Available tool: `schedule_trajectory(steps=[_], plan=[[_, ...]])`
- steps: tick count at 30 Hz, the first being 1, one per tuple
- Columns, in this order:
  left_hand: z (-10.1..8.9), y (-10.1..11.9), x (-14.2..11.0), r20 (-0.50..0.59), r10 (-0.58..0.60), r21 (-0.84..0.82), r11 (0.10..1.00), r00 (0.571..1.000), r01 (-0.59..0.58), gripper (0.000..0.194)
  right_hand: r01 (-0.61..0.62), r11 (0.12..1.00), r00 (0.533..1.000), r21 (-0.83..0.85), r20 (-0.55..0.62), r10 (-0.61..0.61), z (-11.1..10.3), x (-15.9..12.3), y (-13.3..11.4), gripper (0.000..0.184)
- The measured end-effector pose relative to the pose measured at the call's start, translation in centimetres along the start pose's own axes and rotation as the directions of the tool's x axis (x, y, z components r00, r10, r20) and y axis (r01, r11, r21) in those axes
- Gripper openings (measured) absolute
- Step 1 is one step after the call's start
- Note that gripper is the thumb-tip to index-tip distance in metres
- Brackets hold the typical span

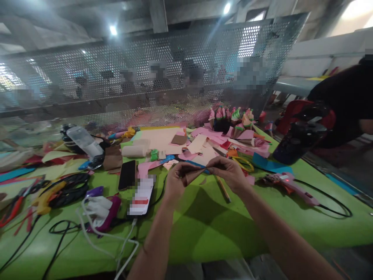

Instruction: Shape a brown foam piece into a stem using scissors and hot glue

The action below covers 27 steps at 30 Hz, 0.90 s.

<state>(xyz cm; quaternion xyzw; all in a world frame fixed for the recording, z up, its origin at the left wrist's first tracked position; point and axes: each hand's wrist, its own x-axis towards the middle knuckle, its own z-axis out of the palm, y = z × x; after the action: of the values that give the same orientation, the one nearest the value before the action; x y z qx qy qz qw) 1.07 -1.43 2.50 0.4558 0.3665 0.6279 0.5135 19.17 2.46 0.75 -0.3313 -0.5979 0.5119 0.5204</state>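
Both bare hands meet over the bright green tabletop [201,245], raised clear of its surface. Between them: a small folded piece of thin brown sheet [190,177], paper or foam, cannot tell which. Left hand [176,181] curls round its wider end, thumb and fingers nearly together on it; right hand [226,172] pinches the other end at the fingertips, no visible gap. Two-ended grip probably holds the fold against springing open and leaves its middle in sight. Long axis runs crosswise, hand to hand, rising slightly to the right; the piece seems to narrow that way, tip at the right fingertips. Narrow blue strip [196,165] just behind; whether held or lying beyond, unclear. Slim yellow-brown wooden stick [223,189] on the tabletop, near the right hand. Pink glue gun with a lit red lamp [291,182] lies farther right, presumably parked within that arm's reach, black cable [344,202] looping outward, clear of the forearms.
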Motion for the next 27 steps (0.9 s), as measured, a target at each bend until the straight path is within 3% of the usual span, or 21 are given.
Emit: schedule_trajectory(steps=[6, 11, 17, 23, 27], plan=[[-0.6, -0.6, 0.2, 0.001, -0.002, 0.053, 0.999, 1.000, 0.001, 0.015, -0.034, 0.999, 0.999, 0.021, 0.026, 0.033, 0.0, -0.2, -0.1, 0.028], [-1.1, -1.3, 0.4, 0.024, -0.004, 0.064, 0.998, 1.000, 0.002, 0.009, -0.030, 0.999, 0.999, 0.010, -0.018, 0.031, 0.0, -0.2, 0.3, 0.029], [-1.3, -1.9, 0.5, 0.013, 0.027, 0.066, 0.997, 1.000, -0.028, 0.012, -0.035, 0.999, 0.999, 0.017, -0.032, 0.035, -0.1, -0.2, 0.5, 0.028], [-1.3, -2.0, 0.5, 0.075, -0.004, 0.036, 0.999, 0.997, 0.001, 0.014, -0.079, 0.997, 0.995, 0.025, 0.062, 0.077, 0.0, -0.4, 0.2, 0.033], [-1.2, -1.8, 0.5, 0.072, -0.036, -0.004, 0.999, 0.997, 0.037, 0.015, -0.071, 0.997, 0.996, -0.005, 0.052, 0.071, 0.1, -0.4, 0.2, 0.029]])
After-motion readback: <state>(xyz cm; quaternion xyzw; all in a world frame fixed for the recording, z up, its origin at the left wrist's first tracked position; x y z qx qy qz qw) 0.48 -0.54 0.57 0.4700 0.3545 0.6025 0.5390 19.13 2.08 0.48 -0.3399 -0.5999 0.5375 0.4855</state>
